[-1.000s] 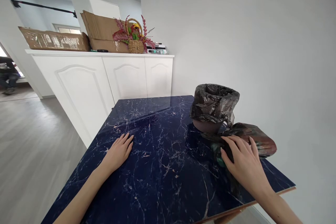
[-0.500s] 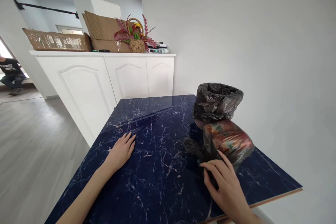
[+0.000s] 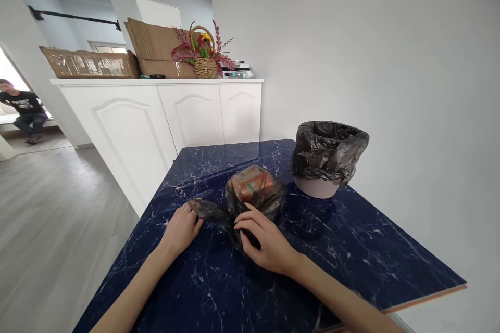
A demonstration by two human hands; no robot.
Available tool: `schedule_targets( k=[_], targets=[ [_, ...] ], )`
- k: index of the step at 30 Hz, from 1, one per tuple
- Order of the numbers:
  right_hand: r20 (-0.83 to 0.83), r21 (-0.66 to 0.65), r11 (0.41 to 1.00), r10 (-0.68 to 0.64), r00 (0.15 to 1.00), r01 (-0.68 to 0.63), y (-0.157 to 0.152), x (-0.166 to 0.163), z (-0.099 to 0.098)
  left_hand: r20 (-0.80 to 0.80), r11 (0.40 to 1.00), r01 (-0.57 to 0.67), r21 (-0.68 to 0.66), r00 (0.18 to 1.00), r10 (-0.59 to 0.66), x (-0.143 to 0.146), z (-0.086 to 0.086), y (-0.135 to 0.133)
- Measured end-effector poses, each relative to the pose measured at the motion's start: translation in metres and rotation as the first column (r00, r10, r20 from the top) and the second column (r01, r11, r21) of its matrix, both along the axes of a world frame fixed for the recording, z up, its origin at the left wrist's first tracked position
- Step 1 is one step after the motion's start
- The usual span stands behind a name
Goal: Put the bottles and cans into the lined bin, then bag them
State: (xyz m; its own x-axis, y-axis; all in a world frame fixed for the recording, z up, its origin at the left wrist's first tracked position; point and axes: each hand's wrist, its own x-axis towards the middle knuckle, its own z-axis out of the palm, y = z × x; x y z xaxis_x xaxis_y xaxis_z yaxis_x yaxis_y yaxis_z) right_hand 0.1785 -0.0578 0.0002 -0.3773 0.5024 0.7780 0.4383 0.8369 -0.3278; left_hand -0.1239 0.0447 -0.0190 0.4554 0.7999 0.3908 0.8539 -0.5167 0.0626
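A black plastic bag point(image 3: 209, 209) with something reddish-orange and packaged point(image 3: 253, 183) inside lies on the dark blue marbled table point(image 3: 211, 291), in the middle of the view. My right hand point(image 3: 265, 242) is closed around its gathered plastic, fingers curled. What exactly the bag contains is blurred by the film. My left hand point(image 3: 179, 231) rests on the tabletop to the left, thumb apart. The loose end of the bag lies over its fingertips and partly hides them; no grip shows.
A pale pinkish bin point(image 3: 316, 188) lined with a black bag point(image 3: 326, 153) stands at right near the wall. Behind the table, a white cabinet point(image 3: 125, 130) carries cardboard boxes point(image 3: 94, 63), a flower basket point(image 3: 205, 68) and a plastic bottle point(image 3: 242, 74). A person point(image 3: 25, 106) sits far left.
My right hand has carried the filled plastic bag leftward from beside the bin to the middle of the table. Its loose end now reaches my left hand, which has hardly moved.
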Motion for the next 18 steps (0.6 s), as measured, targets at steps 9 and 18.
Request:
schedule_targets(
  k=[9, 18],
  targets=[
    [-0.059, 0.033, 0.975, -0.217, 0.974, 0.219, 0.007, 0.005, -0.008, 0.26, 0.999, -0.008, -0.037, 0.965, 0.018, 0.032, 0.017, -0.018],
    [0.062, 0.019, 0.972, -0.235, 0.97, 0.234, 0.006, 0.002, -0.008, 0.405, 0.956, 0.249, -0.152, 0.898, -0.17, 0.054, 0.028, -0.043]
  ],
)
